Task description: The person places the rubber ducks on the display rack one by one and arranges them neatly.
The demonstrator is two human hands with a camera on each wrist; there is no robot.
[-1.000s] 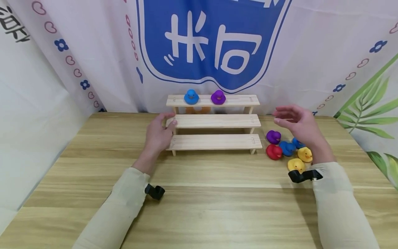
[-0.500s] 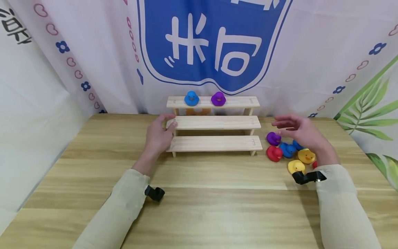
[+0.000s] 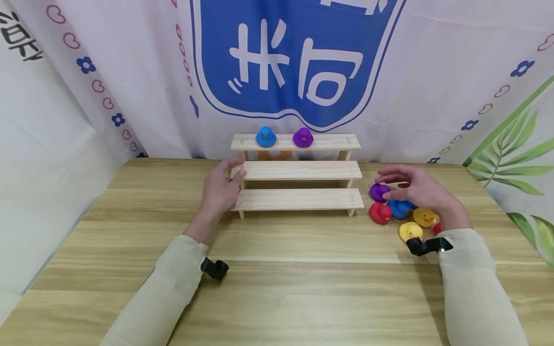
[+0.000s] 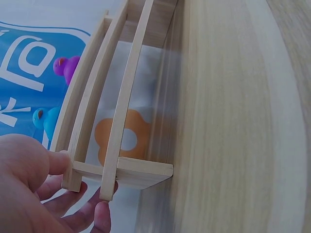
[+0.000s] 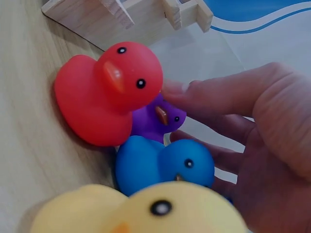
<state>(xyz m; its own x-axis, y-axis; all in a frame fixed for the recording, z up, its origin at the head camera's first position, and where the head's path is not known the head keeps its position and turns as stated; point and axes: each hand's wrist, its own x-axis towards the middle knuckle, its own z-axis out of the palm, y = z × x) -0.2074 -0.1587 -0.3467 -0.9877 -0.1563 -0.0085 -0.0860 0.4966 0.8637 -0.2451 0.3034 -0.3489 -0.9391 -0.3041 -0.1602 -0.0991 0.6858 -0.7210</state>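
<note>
A three-tier wooden display stand (image 3: 298,199) stands at the back of the table. My left hand (image 3: 220,189) holds its left end; in the left wrist view the thumb lies on the middle board and the fingers curl beneath. My right hand (image 3: 421,188) hovers over a group of rubber ducks at the right, thumb and fingers apart around a purple duck (image 3: 379,192). In the right wrist view the thumb is close to that purple duck (image 5: 151,119); contact cannot be made out. A red duck (image 5: 104,97) and a blue duck (image 5: 165,165) are beside it.
On the top board sit a blue duck (image 3: 266,137) and a purple duck (image 3: 303,138). Yellow ducks (image 3: 411,231) lie under the right wrist, with another red duck (image 3: 437,228) partly hidden. A printed curtain (image 3: 156,72) hangs behind the wooden table (image 3: 277,288).
My right hand has come down from above the ducks until its fingers are around the purple duck. The left hand has stayed on the stand.
</note>
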